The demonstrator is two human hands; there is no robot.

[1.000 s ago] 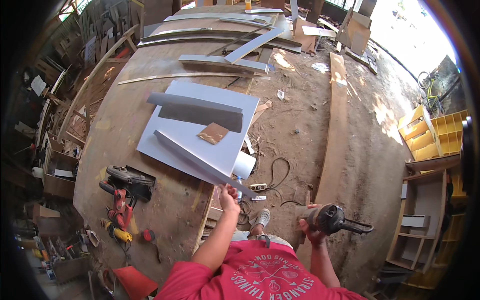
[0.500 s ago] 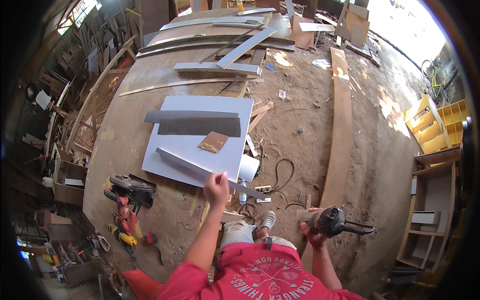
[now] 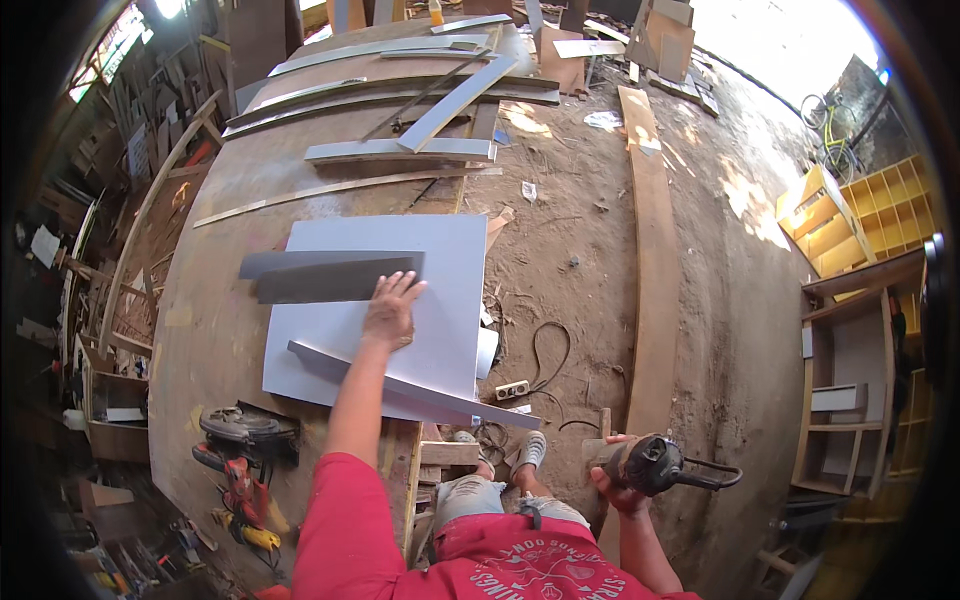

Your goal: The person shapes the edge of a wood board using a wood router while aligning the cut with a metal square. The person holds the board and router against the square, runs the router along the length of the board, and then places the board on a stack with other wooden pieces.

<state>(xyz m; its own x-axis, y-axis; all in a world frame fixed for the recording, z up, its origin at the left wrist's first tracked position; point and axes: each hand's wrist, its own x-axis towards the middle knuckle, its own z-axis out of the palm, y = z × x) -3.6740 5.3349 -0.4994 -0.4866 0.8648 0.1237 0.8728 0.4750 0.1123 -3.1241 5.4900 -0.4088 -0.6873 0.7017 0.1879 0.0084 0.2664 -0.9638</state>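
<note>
Holds a cylindrical power tool (image 3: 652,466) in the right hand (image 3: 622,488), clasped around the casing, above the dirt floor (image 3: 735,330); cannot make out the pale lower end clearly, nor see the fingers tucked behind the body. Lays the left hand (image 3: 390,315) open, fingers spread, over the right end of a dark strip (image 3: 315,283); cannot tell whether pressing or just above, nor see beneath the palm. Has the two hands well apart.

Shows behind the dark strip a grey strip (image 3: 275,264), partly covered, both on a pale panel (image 3: 445,320) at the near right part of the wooden counter (image 3: 225,330). Crosses with the left forearm over a long narrow strip (image 3: 455,400), hiding a stretch of it and leaving the right tip jutting past the panel. Leaves only part of a white cylinder (image 3: 487,353) in sight beside the panel's right edge.

Has on the counter's near left a red power saw (image 3: 240,480), details lost in shadow, and farther back several long boards (image 3: 400,150). Shows on the floor a socket strip (image 3: 512,389) and a long plank (image 3: 655,260). Loses the yellow cabinet (image 3: 890,210) partly in the dark fisheye rim.
</note>
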